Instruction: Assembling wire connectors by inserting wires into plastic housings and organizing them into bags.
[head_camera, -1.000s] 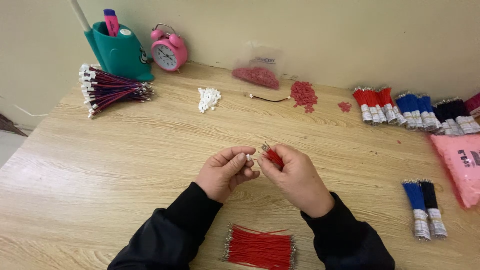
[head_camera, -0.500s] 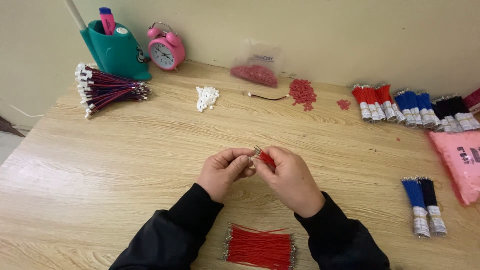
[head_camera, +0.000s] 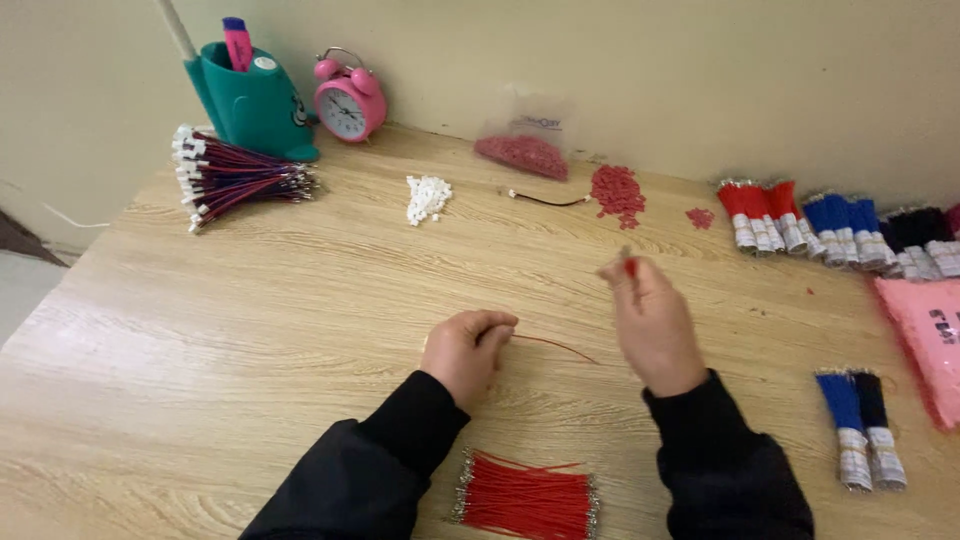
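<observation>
Head view: left hand (head_camera: 468, 350) rests closed on the table (head_camera: 250, 300), pinching a thin red wire (head_camera: 555, 345) whose long axis trails toward 3 o'clock. Right hand (head_camera: 650, 320), raised at 2 o'clock and blurred, pinches a small red piece (head_camera: 630, 266).

- A single view, from a camera worn on the person's head, looks forward and steeply down onto the pale wood-grain table (head_camera: 250, 300).
- It sits close: both black sleeves enter from the bottom edge, and the left hand (head_camera: 468, 350) and right hand (head_camera: 652, 325) lie just below the picture's middle.
- Beyond the grip, the view reaches the cream wall (head_camera: 650, 80) along the table's far edge.
- Left of the grip, the table's corner and a strip of floor show.
- There is no second view to overlap.
</observation>
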